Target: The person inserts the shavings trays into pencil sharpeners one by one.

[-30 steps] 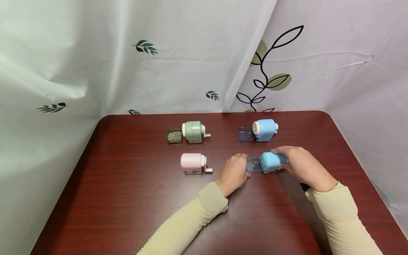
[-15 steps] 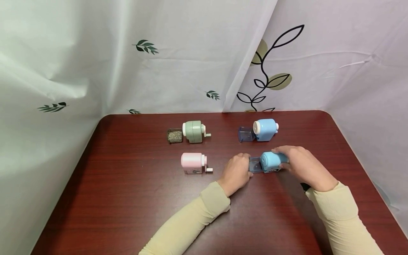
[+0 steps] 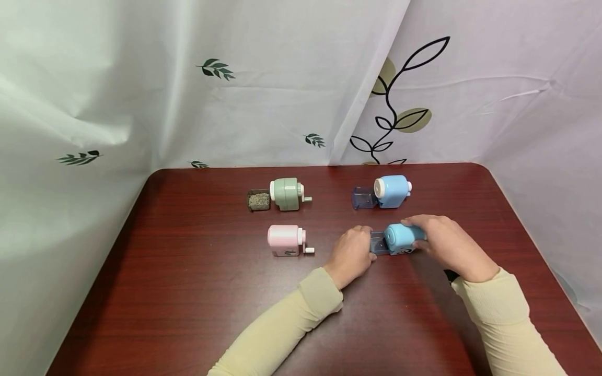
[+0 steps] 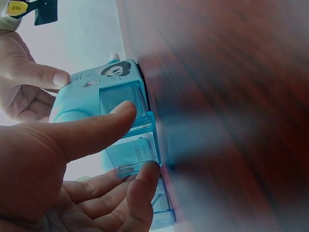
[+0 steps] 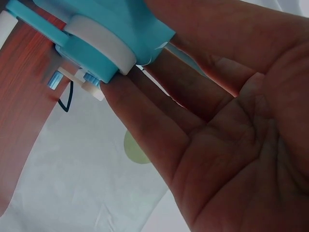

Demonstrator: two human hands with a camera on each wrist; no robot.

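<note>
Between both hands stands a teal crank pencil sharpener [image 3: 401,238] on the table. Its clear blue shavings drawer [image 3: 379,243] sticks out of the left side, partly inside the body. My left hand [image 3: 350,256] pinches the drawer's outer end between thumb and fingers; in the left wrist view the thumb lies along the near side of the drawer [image 4: 133,157]. My right hand [image 3: 447,246] grips the sharpener's body from the right. In the right wrist view the white collar and crank [image 5: 99,41] show beyond the fingers. No shavings are visible in the drawer.
Behind stands a light blue sharpener [image 3: 394,191] with its clear drawer [image 3: 363,198] out. A green sharpener [image 3: 286,194] has a drawer of shavings [image 3: 258,200] beside it. Left of my left hand is a pink sharpener [image 3: 284,241]. White patterned cloth [image 3: 263,104] hangs around the table [image 3: 188,292].
My left hand has moved slightly right, and the drawer has slid a little further into the teal sharpener. The right hand and the body stay in place.
</note>
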